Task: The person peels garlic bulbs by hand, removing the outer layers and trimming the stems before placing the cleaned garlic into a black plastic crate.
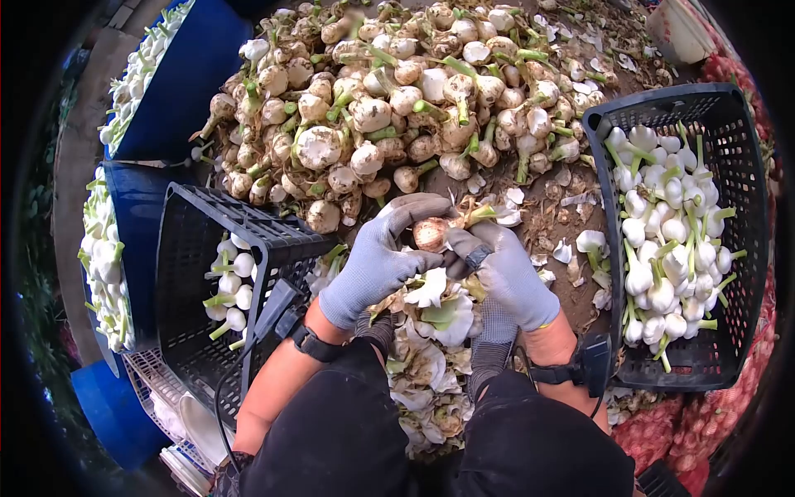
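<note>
Between my two gloved hands is a garlic bulb (431,234) with brownish outer skin, its short stem and loose skin pointing to the right. My left hand (381,257), in a grey glove with dark fingertips, curls around the bulb from the left. From the other side my right hand (503,269), gloved alike, closes its thumb and fingers at the stem end; its fingertips are partly hidden. White and brown peeled skins (443,311) lie just below the hands. Beyond them rises a big heap of unpeeled garlic bulbs (373,108) with cut green stems.
On the right stands a black crate (602,137) of cleaned white garlic. Another black crate (286,236), tilted, holds several white bulbs at left. Blue containers (186,74) with more garlic stand further left. Red net sacks (696,431) lie lower right. Loose skins litter the ground.
</note>
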A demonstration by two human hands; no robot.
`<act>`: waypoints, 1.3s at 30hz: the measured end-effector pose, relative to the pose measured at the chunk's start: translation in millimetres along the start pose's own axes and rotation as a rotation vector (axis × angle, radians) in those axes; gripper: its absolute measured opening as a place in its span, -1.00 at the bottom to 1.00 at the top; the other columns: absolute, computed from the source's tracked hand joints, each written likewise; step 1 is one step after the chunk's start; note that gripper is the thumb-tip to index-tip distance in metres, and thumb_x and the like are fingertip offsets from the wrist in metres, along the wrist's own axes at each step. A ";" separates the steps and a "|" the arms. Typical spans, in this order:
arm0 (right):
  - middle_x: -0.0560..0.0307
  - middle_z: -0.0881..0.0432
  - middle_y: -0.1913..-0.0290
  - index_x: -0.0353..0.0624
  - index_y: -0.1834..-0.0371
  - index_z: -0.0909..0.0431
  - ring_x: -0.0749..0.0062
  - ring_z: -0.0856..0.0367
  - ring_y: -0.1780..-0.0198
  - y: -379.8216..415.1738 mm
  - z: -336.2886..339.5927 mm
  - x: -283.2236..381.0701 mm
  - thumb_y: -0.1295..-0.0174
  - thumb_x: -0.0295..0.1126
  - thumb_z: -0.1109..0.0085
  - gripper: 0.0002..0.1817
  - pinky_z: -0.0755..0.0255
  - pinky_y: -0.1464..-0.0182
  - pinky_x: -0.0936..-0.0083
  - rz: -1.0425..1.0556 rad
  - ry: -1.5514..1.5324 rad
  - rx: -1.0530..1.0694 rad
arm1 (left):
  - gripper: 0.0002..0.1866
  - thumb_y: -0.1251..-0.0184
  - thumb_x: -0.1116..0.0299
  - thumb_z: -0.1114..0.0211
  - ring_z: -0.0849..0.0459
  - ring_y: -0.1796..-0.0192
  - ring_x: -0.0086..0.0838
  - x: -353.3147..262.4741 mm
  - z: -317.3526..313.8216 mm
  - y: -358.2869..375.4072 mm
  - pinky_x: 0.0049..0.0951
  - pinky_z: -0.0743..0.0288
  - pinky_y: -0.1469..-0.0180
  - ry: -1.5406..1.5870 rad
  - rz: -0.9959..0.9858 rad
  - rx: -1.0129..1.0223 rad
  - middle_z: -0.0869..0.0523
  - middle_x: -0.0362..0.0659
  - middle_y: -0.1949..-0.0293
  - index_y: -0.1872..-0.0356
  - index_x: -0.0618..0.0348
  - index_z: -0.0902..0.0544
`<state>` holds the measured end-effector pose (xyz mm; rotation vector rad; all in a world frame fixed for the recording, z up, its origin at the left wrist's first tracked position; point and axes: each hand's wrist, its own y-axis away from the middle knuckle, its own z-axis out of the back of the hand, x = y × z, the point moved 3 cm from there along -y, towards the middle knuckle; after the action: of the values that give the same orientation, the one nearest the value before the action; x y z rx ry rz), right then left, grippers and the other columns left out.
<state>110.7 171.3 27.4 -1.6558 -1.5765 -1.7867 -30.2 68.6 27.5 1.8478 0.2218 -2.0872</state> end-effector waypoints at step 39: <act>-0.06 -0.72 0.20 -0.04 0.00 -0.69 0.15 -0.70 0.09 50.5 -38.1 -42.2 0.01 -0.54 -0.10 -0.56 -0.53 0.00 0.30 0.159 0.532 0.885 | -0.52 -0.58 0.17 -0.02 -0.54 -0.28 -0.29 11.7 19.2 -9.0 -0.19 -0.42 -0.34 0.973 0.229 -0.255 -0.51 -0.04 -0.28 -0.31 0.31 -0.39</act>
<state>141.4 101.6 27.7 -0.7797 -1.5592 -1.0441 -52.4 68.7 17.7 2.4109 0.4475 -0.8296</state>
